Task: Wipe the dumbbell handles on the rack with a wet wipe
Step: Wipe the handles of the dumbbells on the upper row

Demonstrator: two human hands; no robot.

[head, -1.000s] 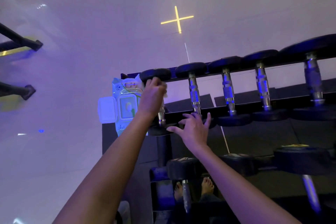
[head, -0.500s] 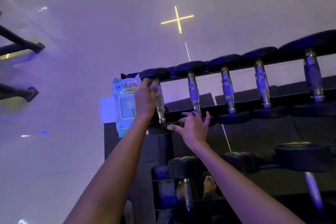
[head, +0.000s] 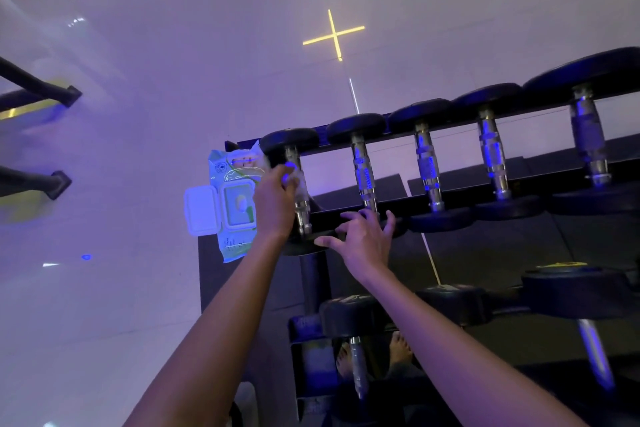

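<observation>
Purple light washes a pale, glossy floor [head: 104,288], and a yellow cross of light [head: 334,35] glows on it farther back. At the far left two dark bars [head: 38,90] jut in from the edge.

A green pack of wipes [head: 235,198] lies on the floor at the rack's left end, its white flip lid [head: 200,210] swung open to the left. Just beside it, the person's left hand [head: 275,198] is curled round the upper part of the handle [head: 303,215] of the leftmost dumbbell [head: 289,144]. It presses a pale wet wipe [head: 300,180] against the metal. Only a thin, translucent edge of the wipe shows past the fingers.

The right hand [head: 363,239] is spread wide and holds nothing. Its thumb lies on the near head of that same dumbbell and its fingertips reach the front rail at the foot of the next handle. The rack [head: 313,281] is black.

Four more dumbbells run off to the right along the top tier, growing larger. Their chrome handles [head: 427,170] are lit blue and their black heads rest on the two rails.

On the lower tier sit further dumbbells, one [head: 353,317] below the hands and a larger one [head: 575,295] at the right. Bare feet [head: 400,350] show through the rack at the bottom.
</observation>
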